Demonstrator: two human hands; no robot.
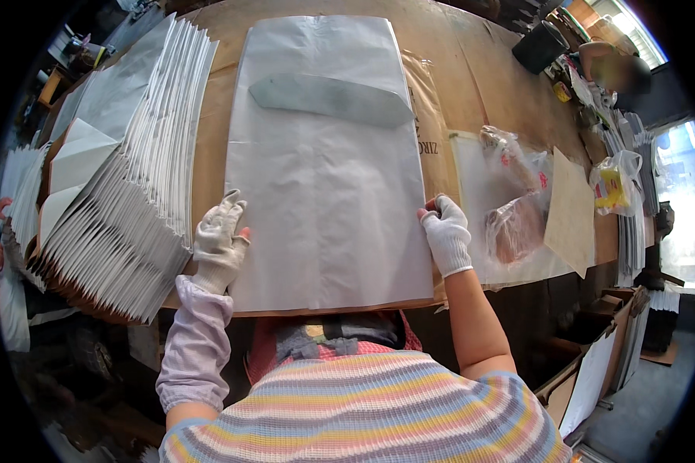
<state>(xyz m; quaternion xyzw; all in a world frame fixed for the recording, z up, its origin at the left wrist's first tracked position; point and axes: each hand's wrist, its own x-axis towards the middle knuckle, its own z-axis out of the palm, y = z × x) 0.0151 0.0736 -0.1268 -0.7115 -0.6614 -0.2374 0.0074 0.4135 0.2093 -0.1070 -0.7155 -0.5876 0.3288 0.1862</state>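
A white paper stack [324, 208], long and creased down the middle, lies in front of me on the brown table covering. Near its far end rests a flat grey-green strip [330, 100] with a curved edge; its material I cannot tell. My left hand [222, 235], in a white glove with bare fingertips, lies along the stack's left edge with fingers stretched out and thumb apart. At the right edge my right hand [446, 231], gloved the same way, has its thumb and fingers bent together on the paper's border.
Folded white paper sheets [158, 154] fan out in a tall pile on the left. To the right are clear plastic bags [517, 224], a beige card [570, 212] and a bag with a yellow item [615, 185]. A dark bucket [540, 48] stands far right, near another person.
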